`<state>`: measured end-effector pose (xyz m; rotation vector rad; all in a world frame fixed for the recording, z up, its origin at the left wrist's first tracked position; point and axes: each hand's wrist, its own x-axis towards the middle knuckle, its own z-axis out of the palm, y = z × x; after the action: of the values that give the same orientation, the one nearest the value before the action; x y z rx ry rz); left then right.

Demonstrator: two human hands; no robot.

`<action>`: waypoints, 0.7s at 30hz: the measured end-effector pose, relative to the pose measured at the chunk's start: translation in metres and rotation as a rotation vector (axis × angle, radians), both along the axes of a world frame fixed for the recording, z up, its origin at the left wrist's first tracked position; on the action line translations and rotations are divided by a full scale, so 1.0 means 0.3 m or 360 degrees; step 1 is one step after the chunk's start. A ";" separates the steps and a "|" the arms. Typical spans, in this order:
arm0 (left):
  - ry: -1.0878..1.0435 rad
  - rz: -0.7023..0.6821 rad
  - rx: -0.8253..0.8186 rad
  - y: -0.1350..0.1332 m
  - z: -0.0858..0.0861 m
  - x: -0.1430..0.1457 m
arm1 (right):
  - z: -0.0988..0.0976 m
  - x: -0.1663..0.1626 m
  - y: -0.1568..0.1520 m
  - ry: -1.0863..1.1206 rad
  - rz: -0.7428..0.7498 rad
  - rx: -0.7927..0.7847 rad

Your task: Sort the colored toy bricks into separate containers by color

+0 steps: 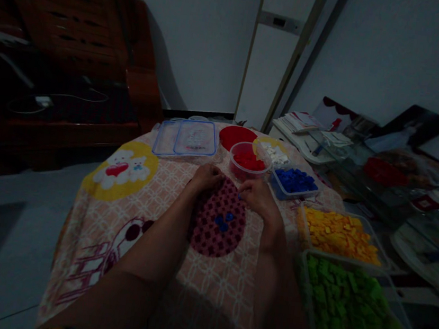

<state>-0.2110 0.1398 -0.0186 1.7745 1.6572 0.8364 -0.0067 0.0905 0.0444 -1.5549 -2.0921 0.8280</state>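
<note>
A dim room seen from head height: two bare forearms extend over a patterned tablecloth (221, 282), the hands near each other at the far edge of a round, dark red spotted patch (213, 244). The left hand (208, 178) has its fingers curled low against the cloth; whether it grips anything is too dark to tell. The right hand (256, 193) appears to pinch a small blue piece (239, 196) at its fingertips, a light hold that probably suits something so little. A few loose blue pieces (223, 221) lie clustered on the patch between the forearms, likely kept there to be in easy reach of both hands. Red pieces (248, 161), blue pieces in a tub (294, 180), yellow pieces (341, 234) and green pieces (342, 300) sit in separate clear containers curving from the far side around to the right, seemingly sorted by colour for picking. White pieces (275, 154) lie behind the blue. Clear blue-edged lids (196, 139) rest at the far left, apparently set aside so the containers stay open.
</note>
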 end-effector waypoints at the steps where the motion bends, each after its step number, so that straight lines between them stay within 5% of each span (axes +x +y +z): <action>1: -0.0004 0.0001 0.0003 0.002 -0.002 0.000 | -0.001 0.025 0.010 0.0173 -0.0169 -0.0028; 6: 0.0038 0.0018 0.0051 0.006 -0.003 -0.002 | -0.029 0.147 0.067 0.0899 -0.0893 0.0218; 9: 0.0021 0.0011 0.0020 0.004 -0.006 -0.002 | -0.058 0.209 0.101 0.1067 -0.1079 0.0486; 14: -0.0019 0.0006 -0.0003 0.003 -0.014 -0.002 | -0.069 0.247 0.106 0.0968 -0.1073 0.0511; 21: -0.0010 0.0002 0.0025 0.004 -0.005 0.000 | -0.017 0.151 0.033 0.0591 -0.0512 -0.0082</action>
<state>-0.2112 0.1411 -0.0201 1.7797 1.6522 0.8571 0.0387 0.1003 0.0392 -1.5671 -1.5241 0.9687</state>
